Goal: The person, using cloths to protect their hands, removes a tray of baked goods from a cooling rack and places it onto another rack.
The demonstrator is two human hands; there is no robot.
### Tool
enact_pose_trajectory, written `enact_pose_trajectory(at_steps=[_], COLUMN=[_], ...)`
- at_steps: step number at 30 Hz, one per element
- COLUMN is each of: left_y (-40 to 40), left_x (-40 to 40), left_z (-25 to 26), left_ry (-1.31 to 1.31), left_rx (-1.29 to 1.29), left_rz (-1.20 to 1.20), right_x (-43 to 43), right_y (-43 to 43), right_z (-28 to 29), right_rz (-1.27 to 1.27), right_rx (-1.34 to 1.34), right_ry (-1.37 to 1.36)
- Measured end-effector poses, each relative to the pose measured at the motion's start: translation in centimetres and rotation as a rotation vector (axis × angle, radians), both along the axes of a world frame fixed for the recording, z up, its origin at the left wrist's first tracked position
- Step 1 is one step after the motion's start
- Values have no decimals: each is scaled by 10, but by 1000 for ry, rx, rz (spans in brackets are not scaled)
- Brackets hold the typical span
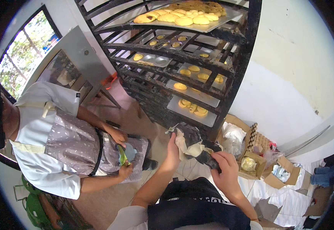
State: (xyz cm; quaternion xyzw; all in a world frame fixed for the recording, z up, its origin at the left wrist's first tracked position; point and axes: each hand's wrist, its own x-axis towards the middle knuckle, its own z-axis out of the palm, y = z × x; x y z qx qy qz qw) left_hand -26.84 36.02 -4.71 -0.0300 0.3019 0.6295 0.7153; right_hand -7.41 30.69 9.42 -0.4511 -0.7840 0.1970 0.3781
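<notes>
A crumpled black and cream cloth is held in front of my body, its edges ragged; whether it is a rag or a worn oven mitt is unclear. My left hand grips its left side, partly hidden behind a cream flap. With thumb and fingers, my right hand pinches the dark right end. Beyond the cloth rises a dark metal bakery rack. Its top shelf bears a metal tray crowded with yellow bread rolls.
Lower shelves carry a muffin pan and sheet trays with a few buns. At left stands a person in a patterned apron, holding a green and blue item. Cardboard boxes and egg trays sit on the floor at right.
</notes>
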Motion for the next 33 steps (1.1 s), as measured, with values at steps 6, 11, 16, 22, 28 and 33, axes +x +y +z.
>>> enact_pose_trajectory(at_steps=[6,11,16,22,28,33], left_y=[9,16,16,23,41,68], left_x=[-5,-10,-10,-14,-30,-50], left_z=[54,93,111,156,194,209], left_ry=[71,173,65,191,195,175], left_rx=[86,5,199,244,369,486], left_rz=[26,132,194,283,292,238], right_x=[7,16,27,38,47,33], right_y=[11,15,14,22,48,87], right_z=[9,8,7,18,43,76], right_rz=[-66,-101,-131,-131,-121,-91], right_rx=[67,116,140,258,466,772], right_ry=[86,143,188,198,188,73])
